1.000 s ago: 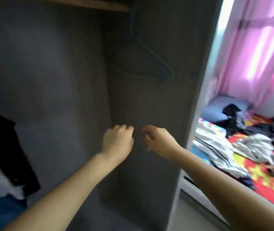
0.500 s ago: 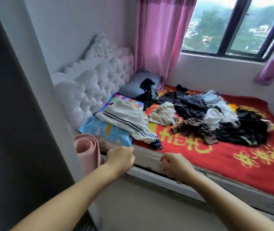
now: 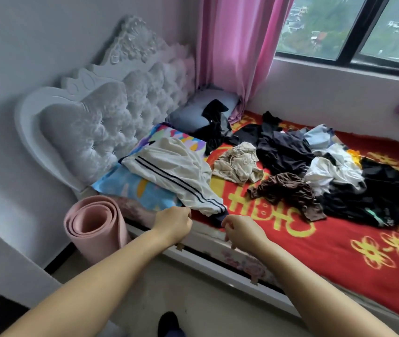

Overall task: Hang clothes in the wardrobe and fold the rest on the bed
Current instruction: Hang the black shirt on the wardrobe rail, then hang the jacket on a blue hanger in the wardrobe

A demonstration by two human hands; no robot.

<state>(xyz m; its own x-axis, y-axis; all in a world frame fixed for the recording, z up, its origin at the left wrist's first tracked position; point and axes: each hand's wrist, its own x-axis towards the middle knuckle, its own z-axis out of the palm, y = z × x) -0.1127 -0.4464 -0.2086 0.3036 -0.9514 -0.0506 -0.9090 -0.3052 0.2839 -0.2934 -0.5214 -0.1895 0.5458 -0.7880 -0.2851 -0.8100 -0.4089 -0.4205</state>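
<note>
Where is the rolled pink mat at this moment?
In the head view, the rolled pink mat stands on the floor at lower left, against the bed's corner below the white headboard.

clothes [image 3: 315, 171] on bed [image 3: 339, 251]; mat [image 3: 94, 229] left

clothes [image 3: 315, 171] heaped on red bed [image 3: 339, 251]
</note>
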